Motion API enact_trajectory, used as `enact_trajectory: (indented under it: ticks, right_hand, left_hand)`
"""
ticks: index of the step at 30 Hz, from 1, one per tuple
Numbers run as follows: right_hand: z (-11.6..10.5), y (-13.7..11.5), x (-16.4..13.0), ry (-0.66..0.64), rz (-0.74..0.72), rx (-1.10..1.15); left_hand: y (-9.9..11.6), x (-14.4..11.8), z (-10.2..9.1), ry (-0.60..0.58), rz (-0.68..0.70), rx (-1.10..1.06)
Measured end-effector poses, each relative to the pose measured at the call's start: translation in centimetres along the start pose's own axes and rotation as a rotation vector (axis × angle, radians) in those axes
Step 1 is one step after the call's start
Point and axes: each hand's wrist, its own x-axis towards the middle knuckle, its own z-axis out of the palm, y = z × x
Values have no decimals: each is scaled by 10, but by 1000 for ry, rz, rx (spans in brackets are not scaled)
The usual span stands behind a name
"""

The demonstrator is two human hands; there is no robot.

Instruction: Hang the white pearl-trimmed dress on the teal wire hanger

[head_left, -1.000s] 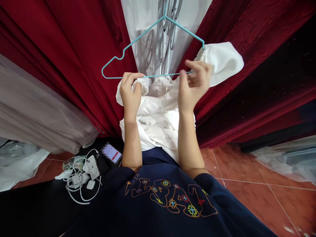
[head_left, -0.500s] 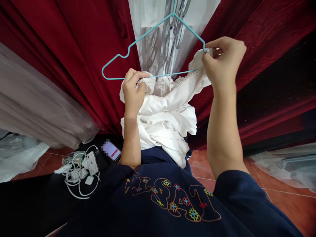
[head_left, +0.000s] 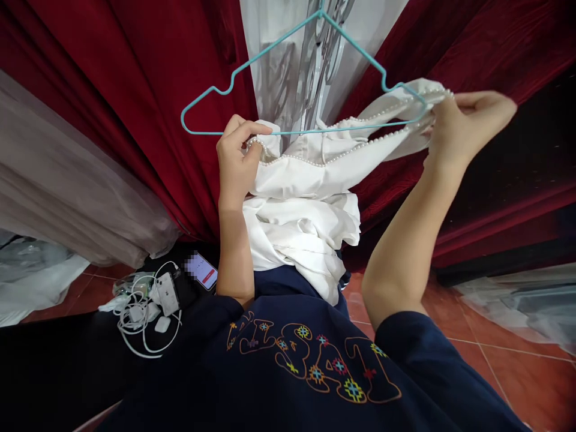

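Observation:
A white dress with pearl-beaded edging lies bunched over my lap, its upper part raised in both hands. Above it hangs a light-blue wire hanger. My left hand is closed on the dress's left shoulder edge, with its fingers at the hanger's bottom bar. Out to the right, my right hand pinches the beaded edge of the other side and pulls it taut. The hanger's right end sits inside that side's opening, while its left end sticks out bare past my left hand.
Red curtains flank a white panel with a metal frame in front of me. On the black surface to my left lie a lit phone, a white power strip and coiled white cables. Sheer fabric hangs at the far left.
My right hand has moved outward to the right, stretching the dress's beaded side over the hanger's right end. The hanger has shifted slightly up. My left hand has barely moved.

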Motion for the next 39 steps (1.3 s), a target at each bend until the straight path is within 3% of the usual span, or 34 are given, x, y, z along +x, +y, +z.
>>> enact_trajectory:
  ticks: [2,3,6,9,11,14,17,22,25,30,32,35,39]
  right_hand:
    - [-8,13,-25,221,168,91]
    - [-14,14,-42,268,168,174]
    - [-35,-2,-94,7,78,424]
    - [-45,-35,-121,-332,-49,347]
    - [-39,-57,-122,-437,-173,300]
    - [-17,-82,-118,-511,-245,299]
    - [4,-90,-123,-584,-240,322]
    - [12,-83,-139,-486,-207,387]
    - [7,-79,-137,-474,-221,394]
    - [3,-79,-129,-485,-238,359]
    - [2,-79,-129,-486,-223,362]
    - [1,-79,-130,-497,-204,385]
    - [0,-79,-129,-504,-214,395]
  left_hand:
    - [-1,-1,0,-14,-6,0]
    - [-1,-1,1,-22,-10,1]
    - [-1,-4,6,-41,-3,-17]
    - [0,-5,10,-44,-6,-43]
    - [0,-5,11,-43,-18,-46]
    - [-1,-5,10,-48,6,-48]
    - [0,-5,8,-51,55,-42]
    - [1,-12,11,-63,104,-45]
    - [-6,-20,16,130,121,20]
    - [-44,-26,1,847,5,167]
    - [-64,-23,-15,945,-81,159]
    - [-91,-13,-39,813,-153,50]
    - [-106,23,-61,558,-71,-34]
